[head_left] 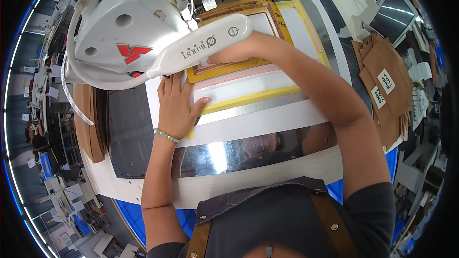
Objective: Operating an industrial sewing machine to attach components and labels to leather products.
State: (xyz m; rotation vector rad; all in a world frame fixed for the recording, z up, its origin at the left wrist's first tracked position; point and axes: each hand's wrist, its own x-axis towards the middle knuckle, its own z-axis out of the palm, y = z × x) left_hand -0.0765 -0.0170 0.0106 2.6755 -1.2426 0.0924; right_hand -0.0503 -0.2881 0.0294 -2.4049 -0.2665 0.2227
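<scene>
My left hand (174,102) lies flat with fingers apart at the left edge of a white board (174,137), its fingertips close to a yellow frame (239,70). A bead bracelet circles that wrist. My right hand (239,51) reaches across the frame from the right. The white lamp head (210,43) covers most of its fingers, so what they hold, if anything, is hidden. Inside the frame runs a brown border around a white middle. Yellow tape strips (253,99) and a pinkish strip line the board around the frame.
The white sewing machine head (126,21) hangs over the left of the table, with its cable. Brown bags are stacked at right (385,81) and brown pieces at left (91,124). A shiny metal plate (248,152) lies near me; a screen (393,12) stands far right.
</scene>
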